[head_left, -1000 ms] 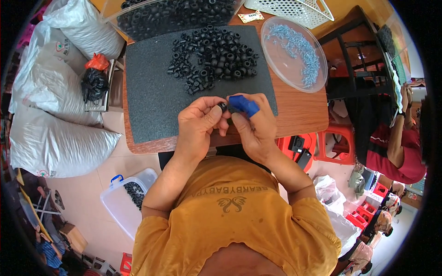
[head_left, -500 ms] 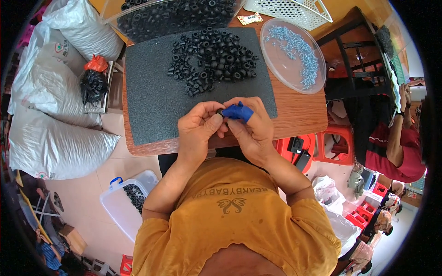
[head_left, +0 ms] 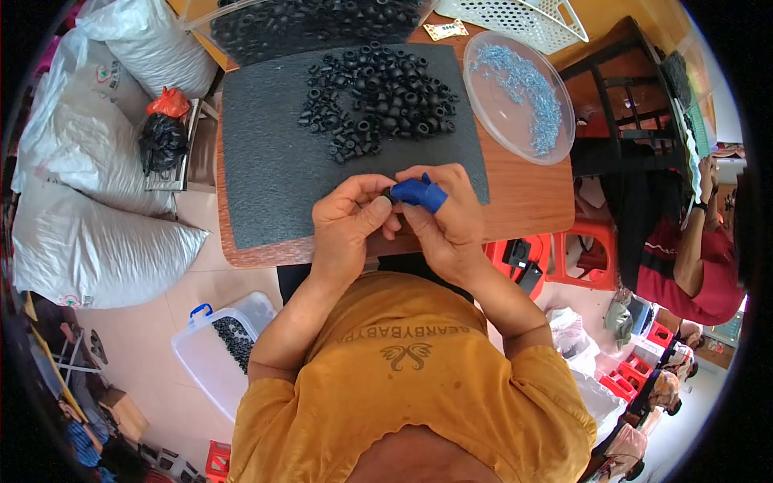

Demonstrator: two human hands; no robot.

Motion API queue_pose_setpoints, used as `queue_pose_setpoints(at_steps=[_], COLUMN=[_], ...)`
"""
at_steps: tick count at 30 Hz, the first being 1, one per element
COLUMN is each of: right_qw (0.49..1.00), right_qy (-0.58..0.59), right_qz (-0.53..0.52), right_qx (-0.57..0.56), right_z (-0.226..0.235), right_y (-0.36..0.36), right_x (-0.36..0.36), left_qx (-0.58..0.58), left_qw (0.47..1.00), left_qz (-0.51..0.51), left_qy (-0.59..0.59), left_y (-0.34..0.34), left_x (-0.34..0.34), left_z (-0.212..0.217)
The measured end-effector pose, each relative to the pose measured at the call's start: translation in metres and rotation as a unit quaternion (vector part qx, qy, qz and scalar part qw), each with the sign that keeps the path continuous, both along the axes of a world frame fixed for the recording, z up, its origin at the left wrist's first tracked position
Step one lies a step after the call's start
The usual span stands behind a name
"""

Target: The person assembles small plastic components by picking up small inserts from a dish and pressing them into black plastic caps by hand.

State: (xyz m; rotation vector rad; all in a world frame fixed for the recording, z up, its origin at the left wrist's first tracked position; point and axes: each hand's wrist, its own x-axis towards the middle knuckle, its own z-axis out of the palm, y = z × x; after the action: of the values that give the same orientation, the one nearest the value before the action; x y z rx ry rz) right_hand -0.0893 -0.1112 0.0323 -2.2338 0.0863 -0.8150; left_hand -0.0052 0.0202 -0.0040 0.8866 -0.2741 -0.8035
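My left hand (head_left: 352, 216) pinches a small black ring-shaped part (head_left: 387, 194) between thumb and fingers, over the near edge of the dark grey mat (head_left: 270, 153). Against it from the right comes my right hand (head_left: 448, 216), its index finger wrapped in blue tape (head_left: 419, 195). The right thumb and fingers are closed together, and whatever they hold is hidden. Beyond both hands, a pile of black rubber-like parts (head_left: 403, 88) lies on the mat. To the right, a round clear plastic lid (head_left: 499, 129) bears many tiny light-blue pieces (head_left: 527, 88).
A clear bin of black parts (head_left: 314, 28) stands at the table's far side, beside a white perforated basket (head_left: 523, 20). White sacks (head_left: 97, 233) fill the left. A lidded plastic box (head_left: 205, 354) sits on the floor. Red stools (head_left: 588, 256) and a seated co-worker (head_left: 684, 266) are at right.
The view has shifted slightly, so the table's things sit a little higher and further right. My hands keep nearly the same pinching pose, close together.
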Motion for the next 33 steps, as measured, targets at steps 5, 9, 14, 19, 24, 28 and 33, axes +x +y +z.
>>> queue_pose_setpoints(at_steps=[5,9,14,19,24,28,33], right_qw=[0.998,0.998,0.974,0.957,0.945,0.942,0.961], right_qy=[0.021,0.021,0.024,0.036,0.039,0.009,-0.014], right_qz=[-0.053,-0.041,-0.028,-0.009,-0.006,-0.008,-0.014], right_qx=[0.017,-0.053,-0.224,-0.288,-0.326,-0.334,-0.276], right_z=[-0.002,-0.014,-0.023,-0.022,-0.025,-0.027,-0.026], right_y=[-0.014,-0.019,-0.018,-0.021,-0.023,-0.023,-0.024], right_x=[0.011,0.035,0.054,0.057,0.064,0.063,0.047], left_qx=[-0.031,-0.048,-0.051,-0.071,-0.07,-0.073,-0.053], left_qw=[0.999,0.999,0.998,0.997,0.997,0.997,0.997], left_qz=[0.003,0.016,0.025,0.019,0.01,0.017,0.037], left_qy=[0.019,0.016,0.014,0.015,0.016,-0.005,-0.053], left_y=[0.006,0.009,0.011,0.01,0.011,0.011,0.011], left_x=[0.004,0.004,0.004,0.006,0.007,0.007,0.004], left_z=[-0.002,-0.003,-0.003,-0.004,-0.004,-0.004,-0.003])
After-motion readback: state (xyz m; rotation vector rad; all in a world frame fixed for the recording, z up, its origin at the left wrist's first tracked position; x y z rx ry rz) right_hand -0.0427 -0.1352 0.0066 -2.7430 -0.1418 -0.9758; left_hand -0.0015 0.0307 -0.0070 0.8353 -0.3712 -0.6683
